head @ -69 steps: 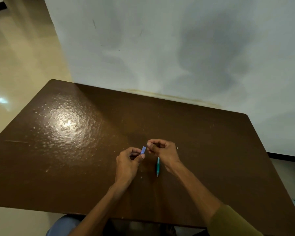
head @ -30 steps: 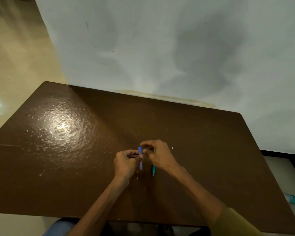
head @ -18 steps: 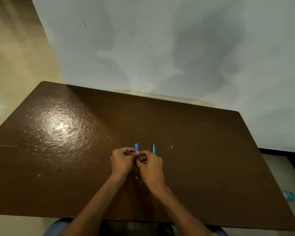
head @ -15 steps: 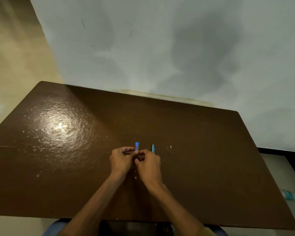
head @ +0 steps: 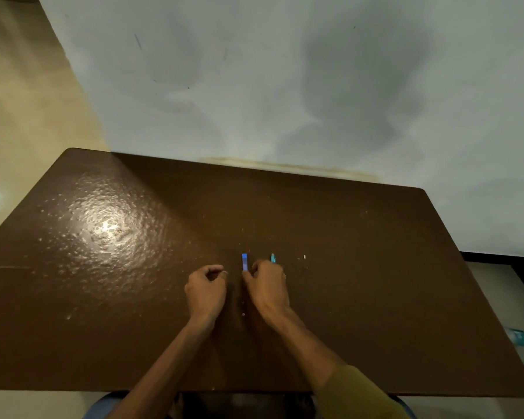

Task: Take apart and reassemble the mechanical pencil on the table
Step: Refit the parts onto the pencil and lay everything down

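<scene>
A short blue pencil piece [head: 244, 262] points away from me, and the thumb and forefinger of my right hand [head: 268, 290] pinch its near end. Only the teal tip of the pencil body [head: 273, 257] shows past that hand's knuckles; the rest is hidden under the hand, on the brown table [head: 375, 282]. My left hand [head: 206, 291] hovers a little to the left, apart from the blue piece, with its fingers curled and nothing visible in them. A tiny white bit [head: 304, 257] lies to the right of the pencil tip.
A grey wall [head: 285, 86] runs along the table's far edge. The tiled floor [head: 18, 101] lies to the left. A teal bottle [head: 519, 340] lies on the floor beyond the table's right edge. A light reflection glares on the table's left part.
My left hand has let go of the blue piece and drawn away to the left. My right hand now has it at the near end.
</scene>
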